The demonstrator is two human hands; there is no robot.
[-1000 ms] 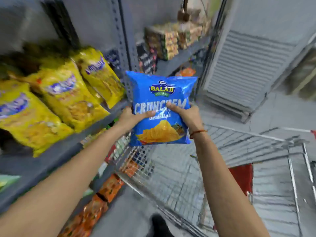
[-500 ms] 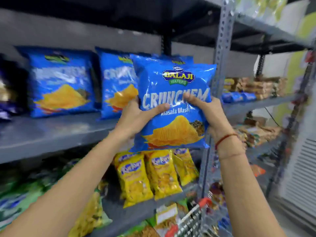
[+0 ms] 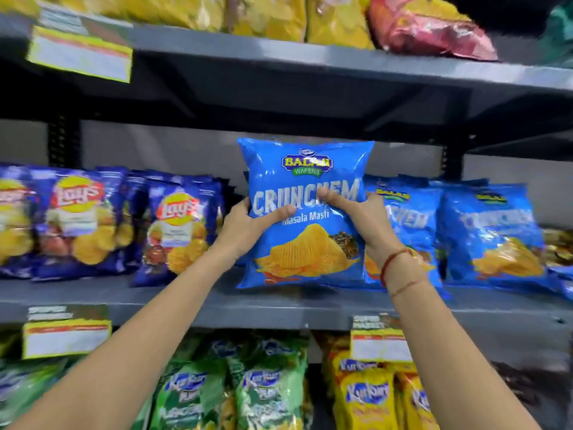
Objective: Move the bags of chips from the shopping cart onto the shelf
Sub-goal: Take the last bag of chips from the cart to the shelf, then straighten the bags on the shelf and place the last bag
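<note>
A blue Balaji Crunchem chips bag (image 3: 305, 218) stands upright at the middle grey shelf (image 3: 279, 308), its bottom edge at the shelf board. My left hand (image 3: 248, 223) grips its left side with the thumb across the front. My right hand (image 3: 362, 218) grips its right side; a red thread is on that wrist. Two matching blue Crunchem bags (image 3: 493, 237) stand to the right, one partly hidden behind my right hand. The shopping cart is out of view.
Dark blue Lay's bags (image 3: 176, 231) stand left of the held bag. An upper shelf (image 3: 310, 57) holds yellow and red bags. Green and yellow Kurkure bags (image 3: 269, 395) fill the lower shelf. Price labels (image 3: 65, 336) hang on the shelf edges.
Both hands carried the blue bag from over the cart up to the middle shelf. The view turned from the cart to face the shelves; the bag now sits between the Lay's and Crunchem bags.
</note>
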